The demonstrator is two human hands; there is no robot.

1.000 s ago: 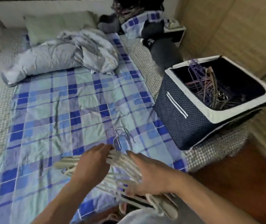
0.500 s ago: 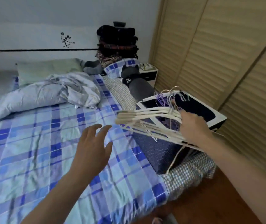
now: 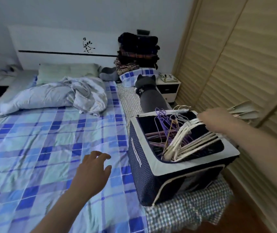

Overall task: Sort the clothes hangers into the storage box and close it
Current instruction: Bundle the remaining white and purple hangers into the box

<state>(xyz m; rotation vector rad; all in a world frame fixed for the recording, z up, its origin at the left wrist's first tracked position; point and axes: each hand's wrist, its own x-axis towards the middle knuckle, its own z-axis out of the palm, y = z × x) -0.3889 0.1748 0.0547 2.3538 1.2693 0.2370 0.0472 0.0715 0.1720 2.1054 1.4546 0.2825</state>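
A navy storage box (image 3: 144, 174) with a pale rim stands open on the bed's right edge. Inside lie several purple and metal wire hangers (image 3: 163, 132). My right hand (image 3: 218, 121) reaches over the box's far right side and grips a bundle of cream hangers (image 3: 188, 140). Their left ends slant down into the box near its front rim, and their other ends stick out past my hand toward the wardrobe. My left hand (image 3: 92, 172) hovers over the blue checked bedspread to the left of the box, fingers loosely curled and holding nothing.
A crumpled pale duvet (image 3: 53, 96) and green pillow (image 3: 67, 71) lie at the head of the bed. Folded dark clothes (image 3: 137, 49) are stacked at the far right corner beside a small nightstand (image 3: 168, 88). Slatted wardrobe doors (image 3: 235, 64) run close along the right.
My right hand carried the cream hanger bundle from the bedspread up and right, and now lowers it into the box. My left hand let go and stays over the bedspread.
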